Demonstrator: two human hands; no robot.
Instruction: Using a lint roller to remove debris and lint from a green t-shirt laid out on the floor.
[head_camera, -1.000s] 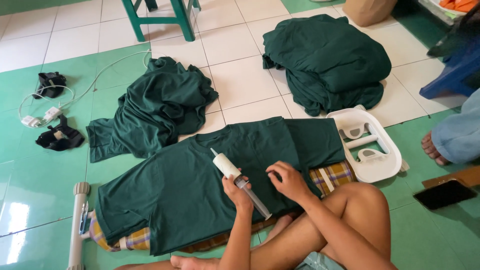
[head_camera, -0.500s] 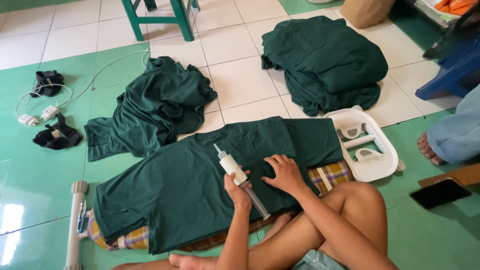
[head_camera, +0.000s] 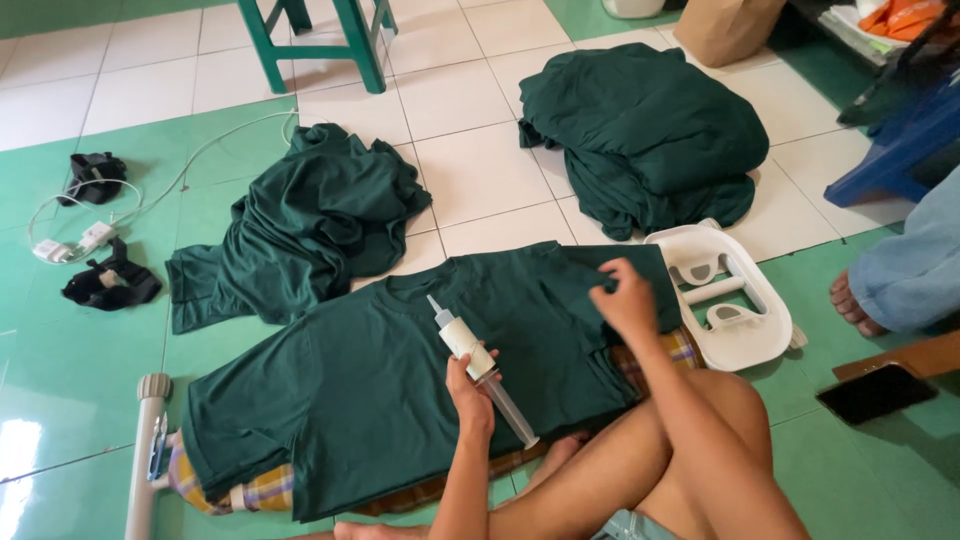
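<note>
Centre of frame: dark green T-shirt (head_camera: 400, 400) spread flat over a plaid-covered board (head_camera: 270, 490) on the green and white tiled floor (head_camera: 70, 400). Lower centre: left hand (head_camera: 470, 385) clenched around the barrel of a large syringe (head_camera: 478, 368), nozzle tilted toward the upper left, plunger rod extending toward the lower right, tip just above the shirt's chest. Right of centre: right hand (head_camera: 628, 300) raised just over the shirt's right end, fingers curled and pinched together near the hem; whether cloth is actually gripped cannot be told. Lower right: bare folded knees (head_camera: 690, 440) beside the board.

Immediately right of the shirt: white plastic stool (head_camera: 735, 300), overturned, touching the board's end. Upper right: neat stack of folded dark green shirts (head_camera: 645, 130). Upper left of centre: loose heap of crumpled dark green shirts (head_camera: 310, 220). Far left: white cable with charger (head_camera: 70, 240) among two black cloth pieces (head_camera: 110, 285). Lower left: grey pipe (head_camera: 148, 440) alongside the board. Top centre: green stool legs (head_camera: 320, 40). Right edge: another person's bare foot (head_camera: 855, 305) under a light blue garment; below it, a dark phone (head_camera: 875, 392) on the floor.
</note>
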